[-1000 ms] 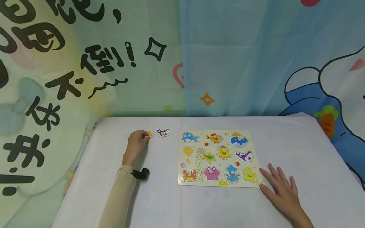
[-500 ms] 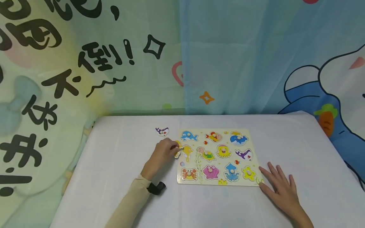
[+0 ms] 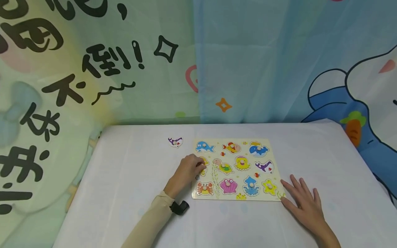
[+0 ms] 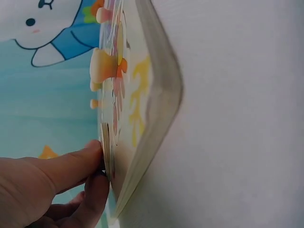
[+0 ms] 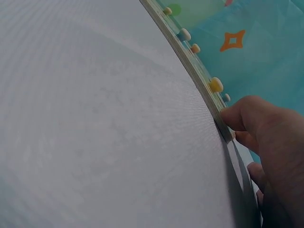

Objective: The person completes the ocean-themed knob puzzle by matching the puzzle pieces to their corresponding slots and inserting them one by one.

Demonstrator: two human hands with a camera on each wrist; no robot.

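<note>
My left hand [image 3: 188, 171] pinches a yellow puzzle piece [image 3: 203, 171] between thumb and fingers, over the left side of the knobbed puzzle board [image 3: 223, 197]. Much of the piece is hidden by the fingers. In the left wrist view, the thin edge of the piece [image 4: 105, 147] lies close along the board's face, beside the fingertips. My right hand [image 3: 307, 205] is spread on the table with its fingertips at the board's lower right corner. In the right wrist view, the thumb [image 5: 235, 116] is right at the board's edge.
A loose purple whale piece [image 3: 175, 142] lies left of the board's upper corner. On the board are sea-animal pieces with knobs, among them a crab [image 3: 205, 188], a pink shell [image 3: 228, 186] and a star [image 3: 269, 187]. A printed curtain [image 3: 248, 69] hangs behind the table.
My left hand has carried the yellow piece from the table's left, beside the purple whale, rightward onto the board's left side. The right hand has stayed at the corner.
</note>
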